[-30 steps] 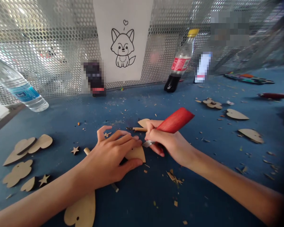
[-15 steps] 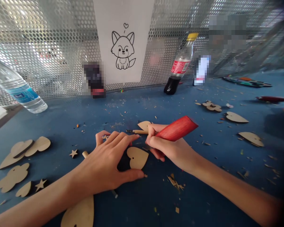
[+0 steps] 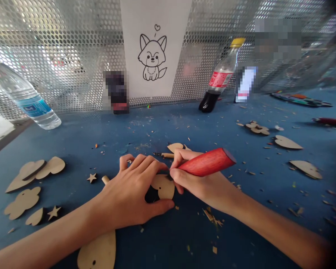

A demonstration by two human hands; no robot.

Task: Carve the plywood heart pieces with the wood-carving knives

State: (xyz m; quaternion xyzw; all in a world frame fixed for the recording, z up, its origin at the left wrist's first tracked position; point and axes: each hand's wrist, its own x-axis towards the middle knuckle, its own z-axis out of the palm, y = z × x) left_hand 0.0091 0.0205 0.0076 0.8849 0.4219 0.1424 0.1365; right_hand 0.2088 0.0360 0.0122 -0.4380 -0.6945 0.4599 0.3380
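My left hand [image 3: 138,186] lies low over the blue table, with its thumb along the near edge of a small wooden heart [image 3: 167,189] and its index finger along the far edge. The heart is flat, with one small hole, and is partly covered by my hands. In a pen-like grip, my right hand [image 3: 193,179] holds a red wooden-handled tool [image 3: 208,162], its handle slanting up to the right. The tool's working end is hidden by my fingers at the heart's right edge. Just beyond lie a thin wooden stick with a dark tip [image 3: 168,155] and another wooden heart [image 3: 176,147].
Wooden hearts [image 3: 52,168], a cloud-like cutout [image 3: 24,201] and stars [image 3: 54,213] lie left. A larger wood piece [image 3: 98,252] is under my left forearm. Behind stand a water bottle [image 3: 36,108], a cola bottle [image 3: 220,82] and a fox drawing [image 3: 152,56]. Wood chips [image 3: 212,217] are scattered about.
My right hand has come down and left, bringing the tool to the heart's edge. The handle now leans lower. The camera view has shifted slightly left.
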